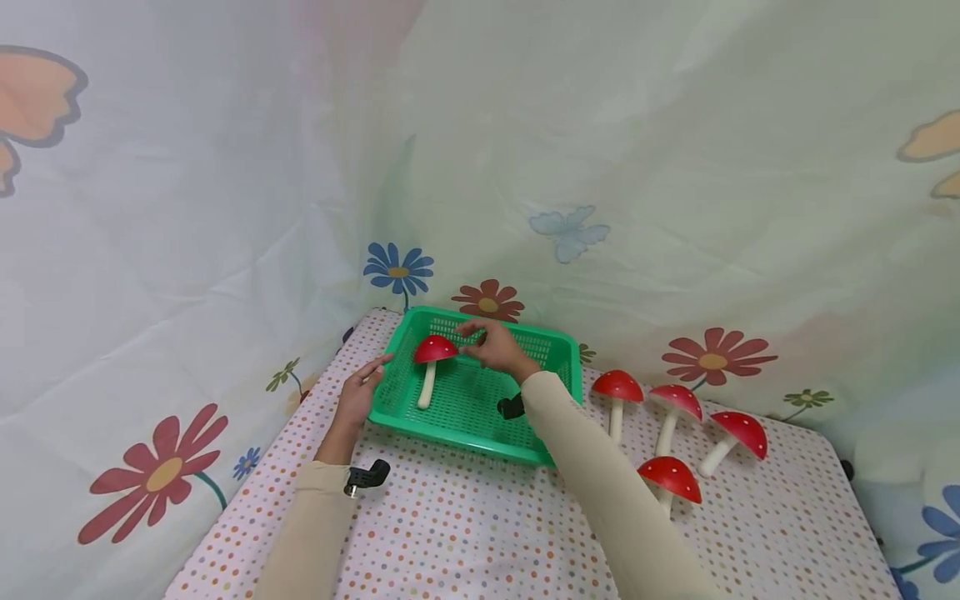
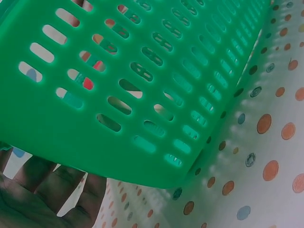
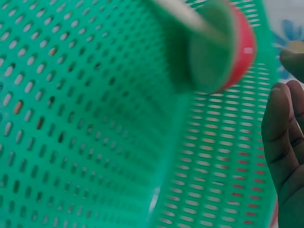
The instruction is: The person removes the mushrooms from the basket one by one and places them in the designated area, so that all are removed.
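Observation:
A green plastic basket [image 1: 465, 446] stands on the dotted tabletop. Inside, near its left end, lies a toy mushroom [image 1: 436, 347] with a red, white-spotted cap and a pale stem. My left hand [image 1: 362, 396] is at the basket's left rim, its fingers extended toward it; the left wrist view shows those fingers [image 2: 90, 197] partly hidden behind the perforated wall. Over the basket, just right of the mushroom cap, hovers my right hand [image 1: 495, 346], fingers loosely bent and nothing between them. In the right wrist view, the mushroom [image 3: 244, 52] is blurred and apart from the fingertips [image 3: 278, 95].
Right of the basket lie several more red-capped mushrooms, among them a back one [image 1: 617, 387], a front one [image 1: 671, 479] and a far-right one [image 1: 741, 433]. A flower-printed curtain [image 1: 480, 167] hangs behind and along the left side of the table [image 1: 465, 533].

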The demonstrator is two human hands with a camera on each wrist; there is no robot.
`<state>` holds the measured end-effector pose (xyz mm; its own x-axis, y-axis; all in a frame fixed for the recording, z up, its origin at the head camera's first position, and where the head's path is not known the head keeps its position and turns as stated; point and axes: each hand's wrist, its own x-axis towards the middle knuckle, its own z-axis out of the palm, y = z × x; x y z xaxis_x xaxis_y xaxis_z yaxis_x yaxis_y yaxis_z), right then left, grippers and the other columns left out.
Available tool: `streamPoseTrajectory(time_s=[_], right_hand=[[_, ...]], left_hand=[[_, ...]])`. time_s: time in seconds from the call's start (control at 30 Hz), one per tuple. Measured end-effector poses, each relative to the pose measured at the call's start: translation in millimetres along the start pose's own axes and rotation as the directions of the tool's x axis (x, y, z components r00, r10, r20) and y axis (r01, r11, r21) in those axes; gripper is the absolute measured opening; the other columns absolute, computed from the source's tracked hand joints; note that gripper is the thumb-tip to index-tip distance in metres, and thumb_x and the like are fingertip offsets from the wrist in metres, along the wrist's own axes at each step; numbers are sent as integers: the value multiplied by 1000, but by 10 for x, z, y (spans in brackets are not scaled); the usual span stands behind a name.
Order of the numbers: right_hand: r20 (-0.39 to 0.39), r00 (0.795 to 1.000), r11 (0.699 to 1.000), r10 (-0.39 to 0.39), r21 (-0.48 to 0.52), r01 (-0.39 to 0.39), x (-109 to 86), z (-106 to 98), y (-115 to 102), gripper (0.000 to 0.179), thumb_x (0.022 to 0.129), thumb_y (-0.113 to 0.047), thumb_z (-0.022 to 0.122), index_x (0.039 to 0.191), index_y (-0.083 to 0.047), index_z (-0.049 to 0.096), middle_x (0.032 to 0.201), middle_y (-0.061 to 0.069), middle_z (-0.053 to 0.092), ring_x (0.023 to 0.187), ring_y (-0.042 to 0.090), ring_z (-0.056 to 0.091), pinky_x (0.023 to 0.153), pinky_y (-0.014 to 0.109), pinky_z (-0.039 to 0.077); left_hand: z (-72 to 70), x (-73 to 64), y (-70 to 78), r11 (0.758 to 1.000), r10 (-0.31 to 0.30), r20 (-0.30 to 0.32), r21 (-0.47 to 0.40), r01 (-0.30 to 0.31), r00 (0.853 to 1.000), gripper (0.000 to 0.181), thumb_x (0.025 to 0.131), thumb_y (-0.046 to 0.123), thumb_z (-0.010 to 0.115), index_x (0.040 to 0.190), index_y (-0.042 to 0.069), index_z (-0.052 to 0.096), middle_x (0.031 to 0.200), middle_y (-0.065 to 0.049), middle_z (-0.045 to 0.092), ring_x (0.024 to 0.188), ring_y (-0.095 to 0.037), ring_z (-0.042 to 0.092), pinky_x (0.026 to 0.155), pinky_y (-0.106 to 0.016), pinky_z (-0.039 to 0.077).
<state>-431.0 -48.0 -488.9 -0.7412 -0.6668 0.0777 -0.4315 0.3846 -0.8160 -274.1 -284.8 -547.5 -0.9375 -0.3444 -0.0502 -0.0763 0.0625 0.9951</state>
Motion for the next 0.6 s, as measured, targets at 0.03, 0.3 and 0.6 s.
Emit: streamPoseTrajectory(time_s=[0.03,0.3,0.6], right_hand=[[6,1000,1000,12,-29,-12,23,46,16,33,92,-8,69,125,-4,64,125,19,61,79,29,63,64,39,57],[-64,996,960,68,-268,-83,65,362,70,16,91,-11,72,107,-11,71,110,6,68,104,25,62,88,40,56],[-146,989,918,23,-388,-79,93,505,43,13,91,-16,72,102,-10,75,105,5,71,97,22,65,85,38,58]], left_hand=[[-4,2,4,1000,-7,6,-8,7,1000,39,105,32,47,141,18,56,159,-8,36,150,-34,22,121,-58,17],[35,3,16,1000,-1,4,-9,1,1000,38,105,27,47,140,16,56,158,-9,37,149,-33,25,121,-57,18],[17,10,20,1000,-2,-3,25,2,1000,37,105,29,48,139,18,58,157,-8,38,147,-35,29,120,-58,22]])
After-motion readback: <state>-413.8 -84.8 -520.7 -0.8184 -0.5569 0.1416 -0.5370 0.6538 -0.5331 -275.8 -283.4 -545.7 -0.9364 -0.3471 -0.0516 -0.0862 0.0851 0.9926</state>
